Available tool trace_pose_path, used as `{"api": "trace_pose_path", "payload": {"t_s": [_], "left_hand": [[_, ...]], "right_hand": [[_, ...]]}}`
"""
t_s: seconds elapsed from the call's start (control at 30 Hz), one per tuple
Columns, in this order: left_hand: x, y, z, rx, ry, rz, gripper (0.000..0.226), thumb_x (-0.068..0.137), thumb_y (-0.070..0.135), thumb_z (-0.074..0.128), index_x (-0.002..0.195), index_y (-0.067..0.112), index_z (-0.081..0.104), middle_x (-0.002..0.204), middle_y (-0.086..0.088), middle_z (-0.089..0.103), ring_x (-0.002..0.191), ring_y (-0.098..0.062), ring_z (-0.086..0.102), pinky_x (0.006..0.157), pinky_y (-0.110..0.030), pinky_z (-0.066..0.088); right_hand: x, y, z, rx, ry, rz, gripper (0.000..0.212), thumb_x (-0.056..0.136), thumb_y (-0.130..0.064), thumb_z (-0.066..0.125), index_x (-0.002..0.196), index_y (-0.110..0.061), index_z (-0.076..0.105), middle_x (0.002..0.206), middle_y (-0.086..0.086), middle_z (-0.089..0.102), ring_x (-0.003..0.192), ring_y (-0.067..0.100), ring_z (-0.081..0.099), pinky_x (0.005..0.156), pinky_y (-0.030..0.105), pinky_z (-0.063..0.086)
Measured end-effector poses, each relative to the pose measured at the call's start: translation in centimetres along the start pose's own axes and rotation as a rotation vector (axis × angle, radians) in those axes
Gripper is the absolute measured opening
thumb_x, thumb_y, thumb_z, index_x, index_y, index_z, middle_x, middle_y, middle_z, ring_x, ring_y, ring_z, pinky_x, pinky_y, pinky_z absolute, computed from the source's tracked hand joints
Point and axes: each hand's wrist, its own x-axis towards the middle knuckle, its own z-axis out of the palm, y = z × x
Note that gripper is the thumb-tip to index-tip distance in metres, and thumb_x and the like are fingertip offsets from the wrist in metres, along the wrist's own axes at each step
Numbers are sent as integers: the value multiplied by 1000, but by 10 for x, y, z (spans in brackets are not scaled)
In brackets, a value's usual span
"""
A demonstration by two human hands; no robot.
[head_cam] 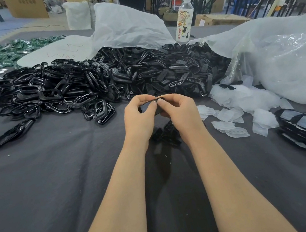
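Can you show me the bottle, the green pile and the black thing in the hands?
Bottle point(184, 21): head view, its printed label.
Green pile point(13, 50): head view, middle of the heap.
Black piece point(149, 110): head view, face showing between left hand point(138, 118) and right hand point(180, 111).

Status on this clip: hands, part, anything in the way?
Left hand and right hand both pinch one small black part. Held above the table. Loose black pieces lie just beneath.
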Motion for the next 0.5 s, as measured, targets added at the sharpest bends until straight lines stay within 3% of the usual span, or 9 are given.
{"api": "trace_pose_path", "payload": {"t_s": [0.07, 0.13, 0.23, 0.33, 0.5], "left_hand": [[0, 0, 0, -37, 11, -21, 23, 89, 7, 60, 80, 27, 63, 89, 6, 66, 88, -7, 61, 71, -10, 49], [0, 1, 0, -85, 11, -49, 23, 89, 4, 59, 81, 25, 64, 96, -4, 69, 99, -21, 64, 88, -29, 53], [0, 3, 0, -86, 17, -62, 24, 90, 4, 58, 81, 24, 65, 99, -8, 69, 103, -27, 64, 94, -43, 52], [-1, 2, 1, -74, -2, -63, 24, 91, 5, 57, 82, 26, 65, 100, -10, 69, 99, -29, 64, 91, -46, 53], [-1, 0, 2, -51, 1, -47, 25, 91, 6, 57, 80, 28, 65, 90, -2, 68, 83, -18, 61, 79, -36, 54]], "right_hand": [[0, 0, 0, -8, -5, 0, 12, 90, -6, 61, 98, -7, 70, 91, 8, 72, 86, 17, 67, 81, 30, 56], [0, 1, 1, -56, -12, -14, 14, 89, -7, 62, 101, -8, 69, 94, 8, 72, 91, 20, 68, 86, 35, 55], [0, 2, 2, -82, -2, -19, 10, 89, -7, 62, 90, -16, 66, 87, 4, 70, 83, 17, 66, 83, 36, 56], [1, 2, 1, -2, 23, 17, 21, 88, -3, 62, 78, -22, 64, 76, -1, 67, 72, 11, 63, 73, 28, 55], [1, 2, 2, 60, 33, 78, 19, 87, -3, 62, 77, -19, 64, 74, -1, 66, 67, 9, 61, 61, 16, 52]]}}
